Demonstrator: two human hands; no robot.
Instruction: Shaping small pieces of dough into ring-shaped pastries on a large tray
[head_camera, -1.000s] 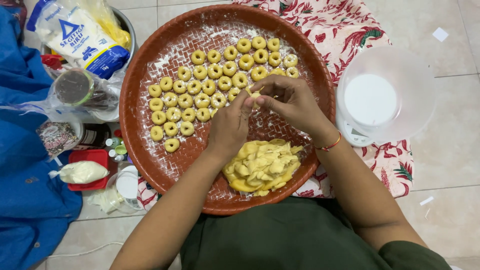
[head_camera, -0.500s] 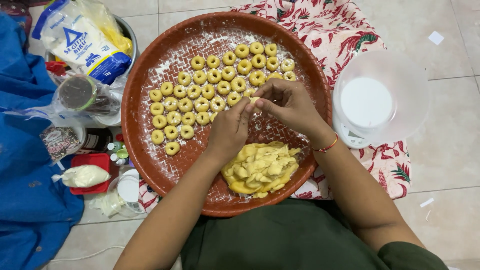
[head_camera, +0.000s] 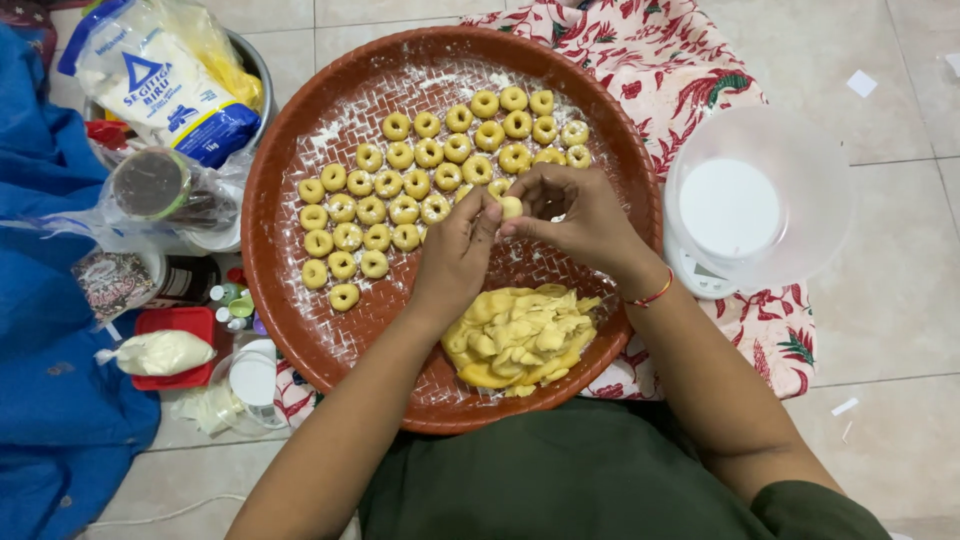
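We held a small ball of yellow dough (head_camera: 511, 207) pinched between the fingertips of our left hand (head_camera: 458, 255) and right hand (head_camera: 578, 218), both sets of fingers closed on it, just above the middle of the round woven tray (head_camera: 290, 300). Rows of ring-shaped dough pieces (head_camera: 420, 185) lay beyond our hands on the floured tray, and the lump of dough (head_camera: 520, 340) sat nearer us. A clear plastic bowl (head_camera: 790, 190) stood to the right, a flour bag (head_camera: 160, 80) to the left
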